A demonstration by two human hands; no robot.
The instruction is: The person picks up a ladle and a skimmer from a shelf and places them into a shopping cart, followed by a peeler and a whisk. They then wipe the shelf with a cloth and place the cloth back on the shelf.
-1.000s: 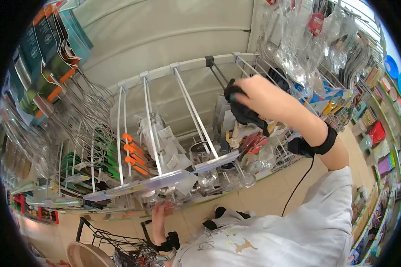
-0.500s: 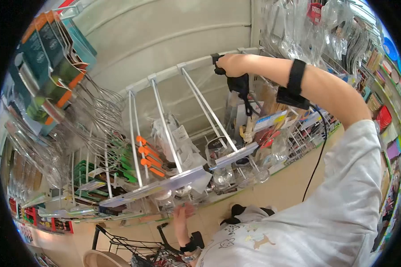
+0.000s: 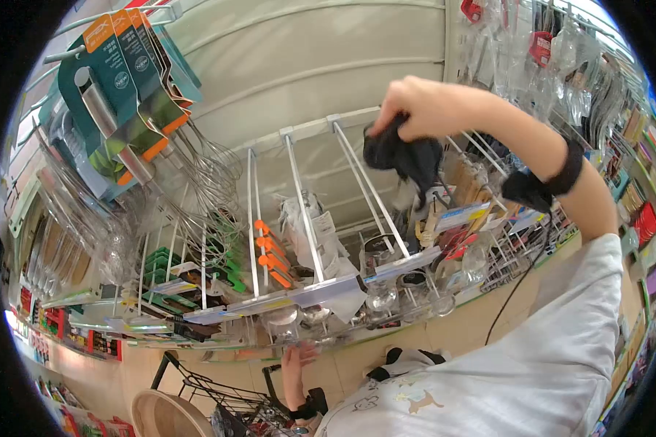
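Observation:
My right hand (image 3: 431,109) is raised near the back rail of the rack, its fingers closed on a crumpled black cloth (image 3: 410,156). The cloth hangs loosely below my fingers, with a thin end dangling. Under it, the white display hooks (image 3: 357,178) reach forward from the rail. Low down by the rack's front edge, above the shopping cart, my left hand (image 3: 297,358) has its fingers apart and holds nothing. Whether it touches the shelf edge I cannot tell.
Packaged whisks (image 3: 135,95) hang close at the upper left. Orange-handled tools (image 3: 272,255) hang on a middle hook. A clear price strip (image 3: 321,293) runs along the hook ends. A wire shopping cart (image 3: 197,390) and a round tan tub (image 3: 160,415) stand below.
My right hand has come away from the back rail with the black cloth, which now shows more fully. My left hand stays low. The view has shifted slightly.

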